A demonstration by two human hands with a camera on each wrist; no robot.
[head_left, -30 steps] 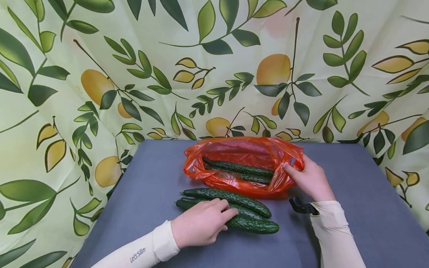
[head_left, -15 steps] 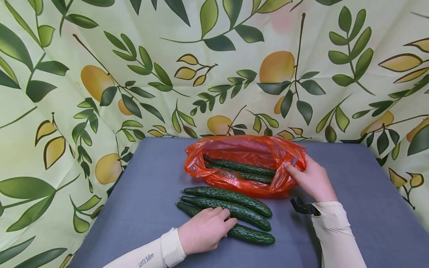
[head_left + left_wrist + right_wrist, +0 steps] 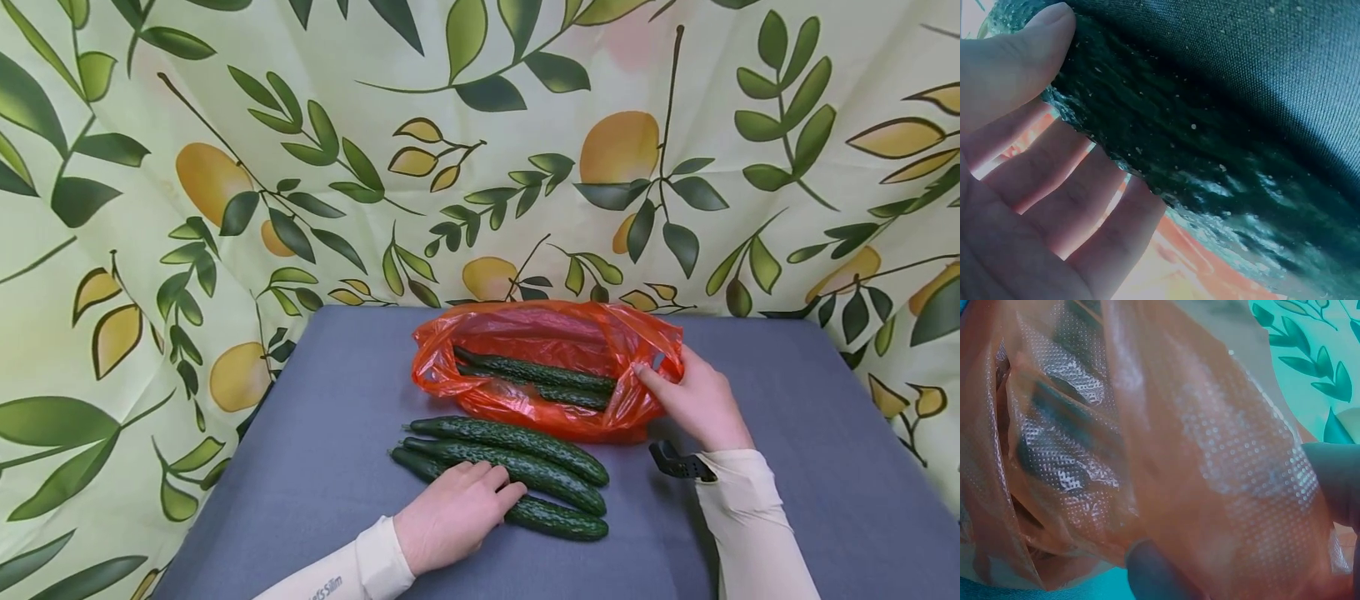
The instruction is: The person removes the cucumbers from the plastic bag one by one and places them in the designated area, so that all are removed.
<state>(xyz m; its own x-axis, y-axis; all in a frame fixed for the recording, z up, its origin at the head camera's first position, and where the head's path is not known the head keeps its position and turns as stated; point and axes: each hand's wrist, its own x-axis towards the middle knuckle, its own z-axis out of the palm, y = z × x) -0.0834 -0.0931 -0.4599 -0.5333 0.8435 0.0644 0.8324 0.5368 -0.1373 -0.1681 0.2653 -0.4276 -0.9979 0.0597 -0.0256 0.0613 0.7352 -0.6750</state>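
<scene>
My left hand (image 3: pixel 453 512) grips the nearest of three dark green cucumbers lying side by side on the table. In the left wrist view, the thumb lies on one side of this bumpy cucumber (image 3: pixel 1160 131) and the fingers on the other. Just beyond it lie the middle cucumber (image 3: pixel 525 469) and the farthest one (image 3: pixel 517 436). Behind them a red plastic bag (image 3: pixel 517 410) lies with its mouth facing me. Inside are more cucumbers (image 3: pixel 540 373), partly hidden by the film. At the bag's right end, my right hand (image 3: pixel 705 400) pinches the plastic (image 3: pixel 1229 456) between thumb and fingers.
A grey-blue cloth covers the table (image 3: pixel 345 375). Behind it hangs a curtain (image 3: pixel 360 250) printed with leaves and fruit. A black strap mount (image 3: pixel 678 461) sticks out from the right wrist.
My left hand has drawn the nearest cucumber slightly towards me, opening a gap to the middle one at the right end. My right hand keeps its hold on the bag.
</scene>
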